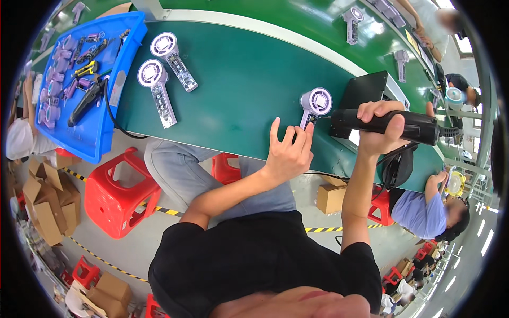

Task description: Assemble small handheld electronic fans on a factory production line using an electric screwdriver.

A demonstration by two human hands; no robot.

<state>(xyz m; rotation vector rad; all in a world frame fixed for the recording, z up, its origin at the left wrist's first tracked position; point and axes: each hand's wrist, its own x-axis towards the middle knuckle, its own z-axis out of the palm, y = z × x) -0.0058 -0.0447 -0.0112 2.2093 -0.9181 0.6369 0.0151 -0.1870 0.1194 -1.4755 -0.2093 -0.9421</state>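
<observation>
In the head view, a lavender handheld fan (319,102) lies at the right part of the green workbench, its handle open and showing inner parts. My left hand (289,155) has its thumb-side fingertips closed on the lower end of that handle, while the outer fingers are raised and apart. My right hand (383,127) is wrapped round a black electric screwdriver (416,126), held sideways with its tip at the fan's handle. Two more fans lie to the left, one fan (154,74) nearer me and the other fan (165,45) just beyond it.
A blue tray (120,87) at the left holds fan parts, tools and a black corded tool (85,106). A black box (366,95) stands behind the screwdriver. Red stools (114,196) are below the bench edge. A co-worker (427,214) sits at the right.
</observation>
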